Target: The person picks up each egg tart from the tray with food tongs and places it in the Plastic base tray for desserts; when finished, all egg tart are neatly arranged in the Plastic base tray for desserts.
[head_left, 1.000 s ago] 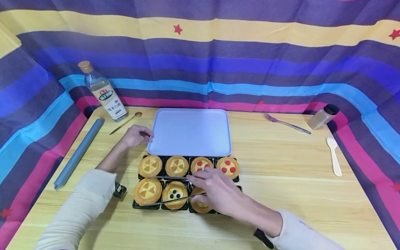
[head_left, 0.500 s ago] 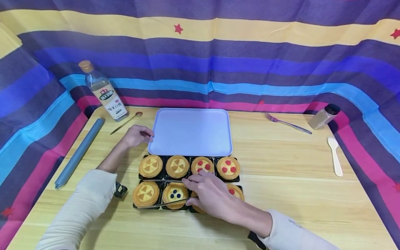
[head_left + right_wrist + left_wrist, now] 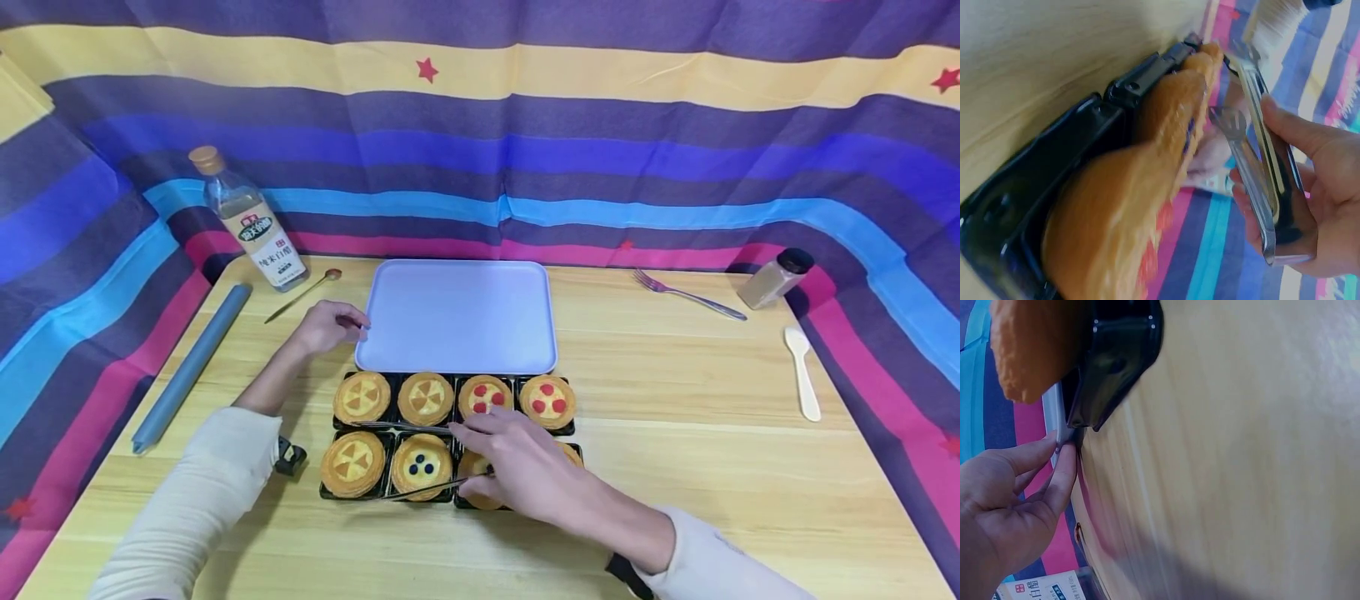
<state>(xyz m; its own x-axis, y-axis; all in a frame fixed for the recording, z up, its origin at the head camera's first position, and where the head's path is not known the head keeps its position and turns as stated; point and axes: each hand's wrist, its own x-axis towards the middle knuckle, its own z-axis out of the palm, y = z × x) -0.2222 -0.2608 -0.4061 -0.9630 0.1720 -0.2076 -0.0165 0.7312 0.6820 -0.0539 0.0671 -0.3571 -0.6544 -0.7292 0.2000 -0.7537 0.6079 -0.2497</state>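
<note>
In the head view my right hand [image 3: 525, 462] holds metal tongs [image 3: 431, 490] whose arms are spread around the front row of egg tarts. An egg tart with brown wedges [image 3: 352, 465] sits at the front left in a black plastic tray [image 3: 327, 492]. Beside it is a tart with several dark berries [image 3: 422, 468]; my hand partly hides the tarts farther right. The right wrist view shows the tongs [image 3: 1266, 156] apart from the tarts [image 3: 1104, 219]. My left hand [image 3: 327, 325] pinches the left edge of a pale lilac serving tray [image 3: 459, 317], its rim [image 3: 1054, 415] between thumb and fingers.
Behind the front row lie brown-wedge tarts [image 3: 425, 398] and red-topped tarts [image 3: 547, 404]. A vinegar bottle [image 3: 258, 229], small spoon [image 3: 303, 296] and grey-blue roll [image 3: 191, 371] are on the left. A fork [image 3: 690, 294], black-lidded jar [image 3: 776, 279] and white spoon [image 3: 802, 375] are on the right.
The brown-wedge tart has settled lower into the front left compartment. The tongs have spread wider and come away from it, while my right hand shifted left and back right. The left hand stays put.
</note>
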